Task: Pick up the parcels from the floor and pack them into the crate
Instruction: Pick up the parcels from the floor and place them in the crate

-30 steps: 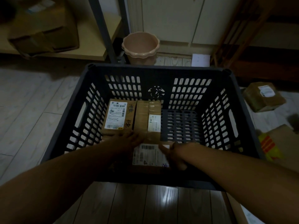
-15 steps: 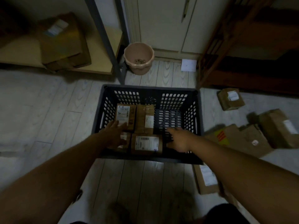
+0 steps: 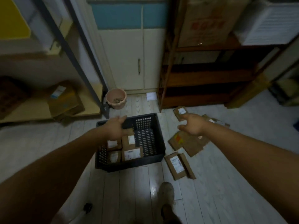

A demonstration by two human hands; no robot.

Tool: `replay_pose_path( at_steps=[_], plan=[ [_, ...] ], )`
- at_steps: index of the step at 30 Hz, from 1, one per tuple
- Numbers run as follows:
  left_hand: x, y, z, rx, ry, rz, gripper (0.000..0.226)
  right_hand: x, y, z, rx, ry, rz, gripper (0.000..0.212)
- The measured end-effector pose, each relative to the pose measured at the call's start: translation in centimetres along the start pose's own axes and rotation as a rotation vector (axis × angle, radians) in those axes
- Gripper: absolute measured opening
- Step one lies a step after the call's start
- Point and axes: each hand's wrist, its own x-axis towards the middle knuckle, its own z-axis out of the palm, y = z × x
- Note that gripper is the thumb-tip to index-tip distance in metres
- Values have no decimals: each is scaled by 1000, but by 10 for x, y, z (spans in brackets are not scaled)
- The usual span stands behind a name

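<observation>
Hands [image 3: 116,128] lifted from crate [image 3: 159,156] on plank floor [image 3: 129,191].

Parcel labels [image 3: 132,154] and the shelf carton's [image 3: 208,21] red print seem too blurred to read.

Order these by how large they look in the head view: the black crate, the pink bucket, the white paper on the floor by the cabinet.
1. black crate, clearly the largest.
2. pink bucket, much smaller; it stands farther from the camera, so its true size is less certain.
3. white paper, the smallest.
</observation>
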Motion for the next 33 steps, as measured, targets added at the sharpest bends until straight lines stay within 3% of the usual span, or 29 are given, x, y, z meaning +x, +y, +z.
replay_pose_path(
  at_steps=[11,17,22,27,33],
  plan=[
    [-79,179,2,150,-34,280,84,-195,120,-30,13,186,213,65],
    [-116,334,49,173,29,389,81,-312,255,-20,12,214,386,66],
    [-146,464,98,123,-23,497,78,-389,375,-10,94,223,497,69],
    [-143,551,133,132,-89,552,80,-408,459,-10,160,249,534,75],
    [-78,625,156,16,-185,531,75,-359,541,-18,210,228,513,76]
  ],
)
